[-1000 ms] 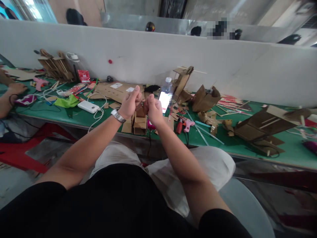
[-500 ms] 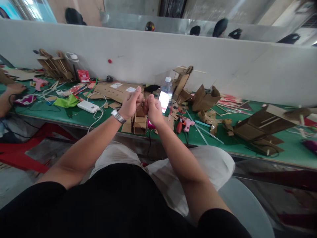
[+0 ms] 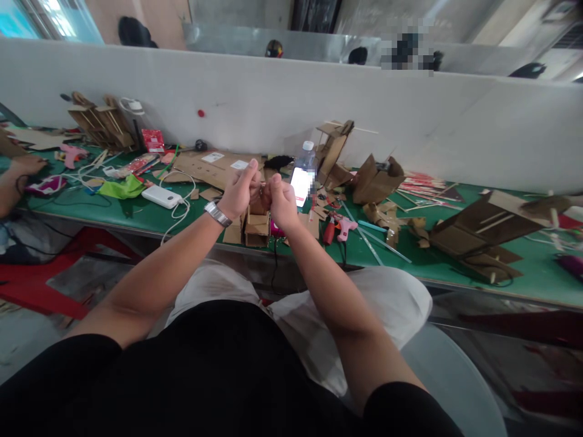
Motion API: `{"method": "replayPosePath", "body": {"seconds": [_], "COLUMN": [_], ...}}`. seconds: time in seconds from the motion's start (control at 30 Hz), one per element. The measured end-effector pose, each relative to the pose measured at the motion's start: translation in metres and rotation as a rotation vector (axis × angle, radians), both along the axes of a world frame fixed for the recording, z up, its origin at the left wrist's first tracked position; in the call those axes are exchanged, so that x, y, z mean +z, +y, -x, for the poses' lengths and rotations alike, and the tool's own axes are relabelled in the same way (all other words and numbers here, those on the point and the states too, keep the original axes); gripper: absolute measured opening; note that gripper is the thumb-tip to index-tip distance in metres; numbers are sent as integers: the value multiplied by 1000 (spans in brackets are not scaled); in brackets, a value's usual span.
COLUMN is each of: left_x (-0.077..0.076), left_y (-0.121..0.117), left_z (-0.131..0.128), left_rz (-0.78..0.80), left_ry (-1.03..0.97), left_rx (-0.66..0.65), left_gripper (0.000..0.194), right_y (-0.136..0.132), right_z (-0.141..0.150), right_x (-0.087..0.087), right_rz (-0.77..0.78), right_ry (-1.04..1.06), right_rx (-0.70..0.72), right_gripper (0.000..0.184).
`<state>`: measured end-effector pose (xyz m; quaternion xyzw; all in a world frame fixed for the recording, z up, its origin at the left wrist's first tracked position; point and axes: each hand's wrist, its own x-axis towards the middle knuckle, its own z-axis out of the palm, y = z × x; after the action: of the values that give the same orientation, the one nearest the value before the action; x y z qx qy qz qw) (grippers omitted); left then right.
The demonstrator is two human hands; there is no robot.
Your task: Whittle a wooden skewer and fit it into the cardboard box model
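Observation:
Both of my hands are raised close together above the front edge of the green table [image 3: 132, 209]. My left hand [image 3: 243, 189] is closed, its thumb pointing up, with a watch on the wrist. My right hand [image 3: 281, 200] is closed too, its thumb bent over the fingers. A small thing seems pinched between the two hands; it is too small to name. Below them stands a small cardboard structure [image 3: 257, 227]. Just beyond the right hand, a lit phone [image 3: 300, 186] leans near a clear bottle [image 3: 307, 156].
Right of my hands lie a pink glue gun [image 3: 347, 227], a red-handled tool [image 3: 329, 232] and cardboard models [image 3: 487, 227]. To the left are a white power bank [image 3: 161, 196] with a cable and green cloth [image 3: 121, 187]. Another person's hand [image 3: 28, 164] rests at far left.
My hands stay nearly in the same place, still held close together. The view has shifted very slightly; nothing else visibly moves.

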<state>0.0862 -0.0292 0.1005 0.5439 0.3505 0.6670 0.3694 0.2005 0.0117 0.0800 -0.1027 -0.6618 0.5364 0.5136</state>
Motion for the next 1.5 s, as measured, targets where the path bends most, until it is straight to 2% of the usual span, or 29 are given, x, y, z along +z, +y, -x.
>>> {"method": "replayPosePath", "body": {"seconds": [0.43,0.93,1.5], "left_x": [-8,-5,-6], "left_y": [2,-2,0], "left_z": [2,-4,-5], "left_rz": [16,13,31], "left_ry": [-19,30,19], "left_rx": [-37,44,33], "left_gripper": [65,69,70], "right_y": [2,2,-1], "right_z": [1,1,0], "right_x": [-2,-3,-1], "right_rz": [-2,25,47], "right_ry": [3,-38,-23], "right_rx": [-15,-41,-28], "right_gripper": [69,72,73]}}
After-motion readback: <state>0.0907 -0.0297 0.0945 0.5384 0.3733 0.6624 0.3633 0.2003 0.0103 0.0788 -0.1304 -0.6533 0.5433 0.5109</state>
